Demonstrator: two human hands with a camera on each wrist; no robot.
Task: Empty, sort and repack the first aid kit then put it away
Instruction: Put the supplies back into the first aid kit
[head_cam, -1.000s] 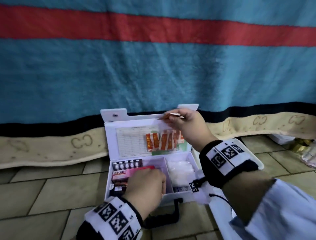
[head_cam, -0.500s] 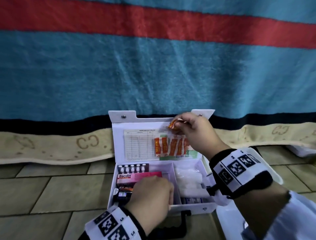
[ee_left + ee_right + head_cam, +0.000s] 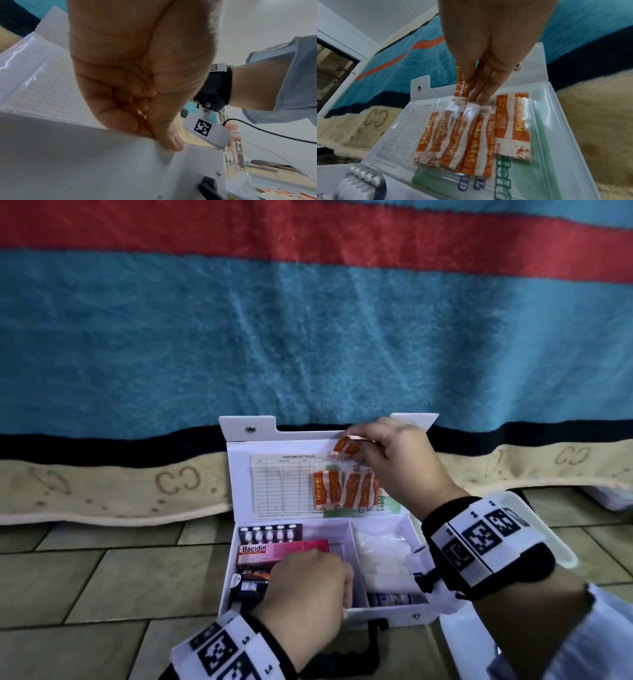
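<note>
The white first aid kit (image 3: 230,577) stands open on the tiled floor, its lid (image 3: 239,484) leaning back against a blanket. My right hand (image 3: 359,441) pinches one orange-and-white plaster (image 3: 342,448) at the top edge of the lid's clear pocket. Several more plasters (image 3: 471,135) sit inside that pocket, over a printed contents sheet (image 3: 281,484). My left hand (image 3: 308,583) grips the kit's front wall, thumb (image 3: 169,140) outside and fingers curled over the rim. A pink Bacidin box (image 3: 274,551), a blister strip (image 3: 270,534), white dressings (image 3: 380,553) and a small bottle (image 3: 394,599) lie in the compartments.
A blue, red and beige blanket (image 3: 308,337) hangs right behind the kit. A white tray (image 3: 455,642) lies on the floor at the right, with loose plasters (image 3: 283,192) in it. The kit's black handle (image 3: 363,645) juts toward me.
The plaster in my right hand, edge-on a second ago, now shows its orange face at the pocket's top edge. My left hand has stayed on the kit's front wall.
</note>
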